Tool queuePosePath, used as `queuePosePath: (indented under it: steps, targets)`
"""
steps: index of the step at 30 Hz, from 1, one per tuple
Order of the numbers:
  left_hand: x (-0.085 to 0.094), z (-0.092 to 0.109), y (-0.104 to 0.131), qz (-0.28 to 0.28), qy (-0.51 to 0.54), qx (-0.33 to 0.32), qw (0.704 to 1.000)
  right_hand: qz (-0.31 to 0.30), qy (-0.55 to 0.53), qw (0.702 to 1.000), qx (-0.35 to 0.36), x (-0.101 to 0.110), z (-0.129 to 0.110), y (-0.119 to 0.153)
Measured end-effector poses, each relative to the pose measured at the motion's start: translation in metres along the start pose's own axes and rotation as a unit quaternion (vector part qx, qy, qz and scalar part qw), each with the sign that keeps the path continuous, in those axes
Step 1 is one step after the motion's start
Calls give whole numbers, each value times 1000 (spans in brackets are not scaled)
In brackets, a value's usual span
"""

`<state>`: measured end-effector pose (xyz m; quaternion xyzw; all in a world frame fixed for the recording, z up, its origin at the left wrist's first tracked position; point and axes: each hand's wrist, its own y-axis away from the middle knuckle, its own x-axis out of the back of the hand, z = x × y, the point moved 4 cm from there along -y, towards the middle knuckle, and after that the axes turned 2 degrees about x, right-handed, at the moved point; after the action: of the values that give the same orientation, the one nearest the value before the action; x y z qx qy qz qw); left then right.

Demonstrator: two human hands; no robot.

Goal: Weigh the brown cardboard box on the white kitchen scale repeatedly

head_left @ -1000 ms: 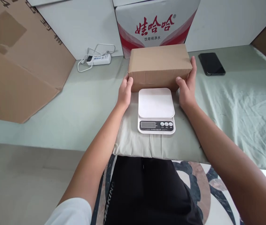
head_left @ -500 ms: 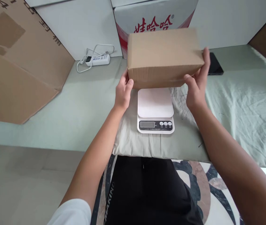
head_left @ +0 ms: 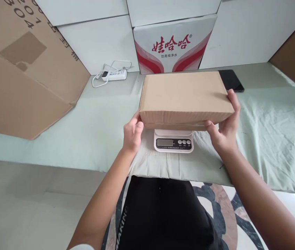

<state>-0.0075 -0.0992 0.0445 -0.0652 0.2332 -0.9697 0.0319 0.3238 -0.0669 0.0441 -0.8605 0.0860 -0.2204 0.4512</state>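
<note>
A closed brown cardboard box [head_left: 185, 92] is held between my two hands. My left hand [head_left: 133, 133] grips its near left corner, thumb at the front. My right hand [head_left: 224, 128] holds the right end, fingers along the side and thumb on the front face. Beneath the box is a white kitchen scale [head_left: 174, 143]; its platform is mostly hidden, while the display and buttons show in front. Whether the box rests on the platform cannot be made out. The display shows no readable digits.
Behind stands a white box with red lettering [head_left: 173, 47]. A black phone [head_left: 231, 80] lies at the back right, a white power strip with a cable [head_left: 115, 74] at the back left. A large cardboard carton [head_left: 22, 83] stands left on the green cloth [head_left: 92, 139].
Both hands have brought the box down and nearer, so it now covers most of the scale's platform. The view has tilted up slightly, showing more of the white box behind.
</note>
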Motion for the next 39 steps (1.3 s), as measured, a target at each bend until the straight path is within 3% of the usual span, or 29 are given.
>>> queuePosePath:
  steps: [9,13,16,20,23,25,30,34,39]
  targets:
    - [-4,1,-3,11,20,4,1000,10,-56,998,-32,-1,9,4]
    - [-7,0,-3,-26,0,22,999,-5,-83,994,-76,-7,19,6]
    - [-5,4,-13,-49,-5,5,999,-9,-112,990,-81,-6,24,-11]
    - [-2,3,-55,-36,3,-41,998,-26,-135,990,-24,-14,31,-59]
    - [-8,-18,-94,-41,29,-50,997,22,-132,991,-15,-31,47,-88]
    - [-13,-40,-111,-32,37,-43,998,46,-128,990,-26,-46,59,-92]
    - [-20,-91,-114,-7,43,24,999,-11,-104,989,-102,-75,88,-65]
    - [-17,-104,-108,-24,71,60,995,14,-140,983,-119,-75,108,-52]
    - [-11,-102,-111,-14,82,67,994,-4,-107,980,-168,-73,113,-51]
